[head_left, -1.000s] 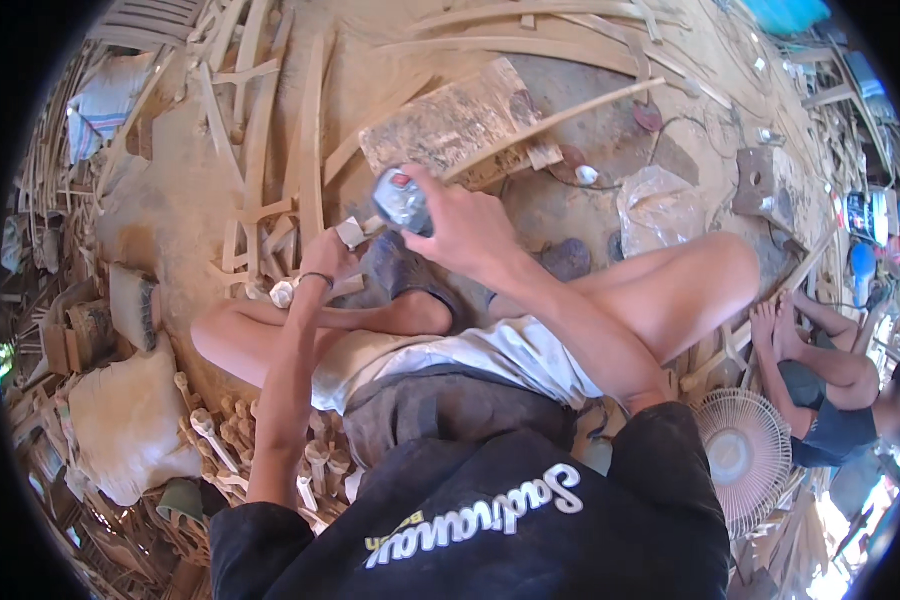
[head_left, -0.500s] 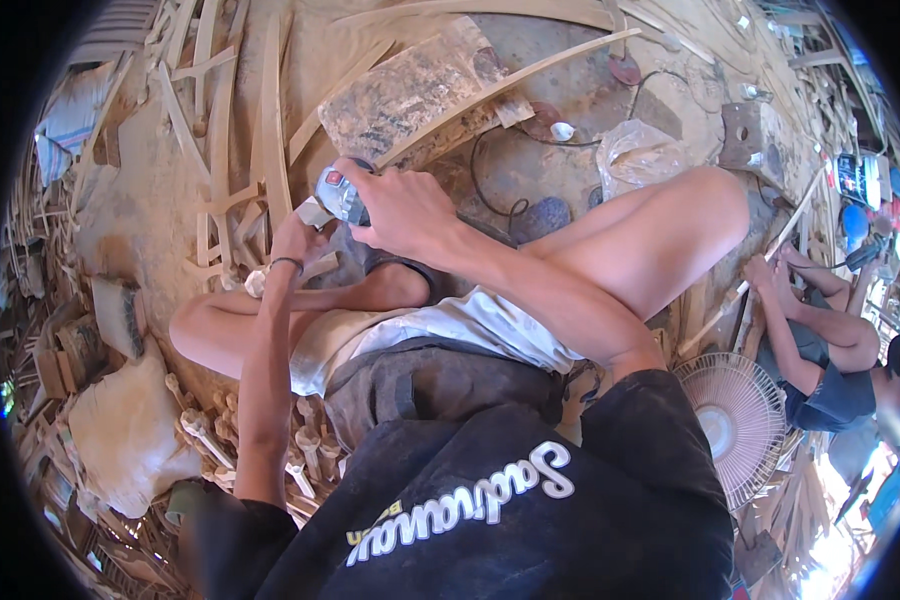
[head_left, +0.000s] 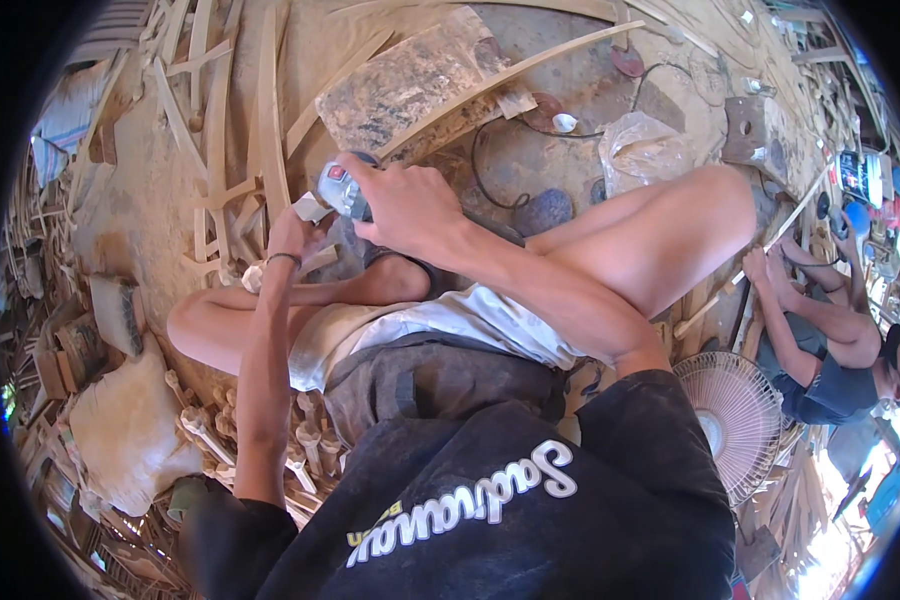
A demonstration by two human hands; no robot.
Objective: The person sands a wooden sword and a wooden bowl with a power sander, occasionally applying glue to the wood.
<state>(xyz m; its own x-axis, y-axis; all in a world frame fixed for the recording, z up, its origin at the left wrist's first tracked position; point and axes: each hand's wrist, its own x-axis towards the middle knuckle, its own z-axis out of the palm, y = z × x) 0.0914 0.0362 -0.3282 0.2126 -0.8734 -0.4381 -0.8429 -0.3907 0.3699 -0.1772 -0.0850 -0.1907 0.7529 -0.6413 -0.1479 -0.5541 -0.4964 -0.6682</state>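
My right hand (head_left: 410, 205) is wrapped round the body of an angle grinder (head_left: 337, 187), a grey power tool with a red spot on its head. My left hand (head_left: 290, 236), with a dark band at the wrist, grips a pale wooden piece (head_left: 312, 208) just left of the grinder's head. The two lie close together above my crossed legs. Whether the disc touches the wood is hidden by the tool. Close below the left hand, a pale knobbed wooden end (head_left: 254, 277) shows beside my shin; I cannot tell if it belongs to the held piece.
A worn wooden block (head_left: 400, 85) lies ahead, with a long curved strip (head_left: 510, 85) across it. Dark cord (head_left: 478, 170) loops over the floor near a clear plastic bag (head_left: 642, 150). At right are a fan (head_left: 728, 425) and another person (head_left: 830, 350) holding a long stick.
The grinder and my right hand have shifted very slightly. My left hand keeps its grip. At right, the other person's arm and head have moved a little.
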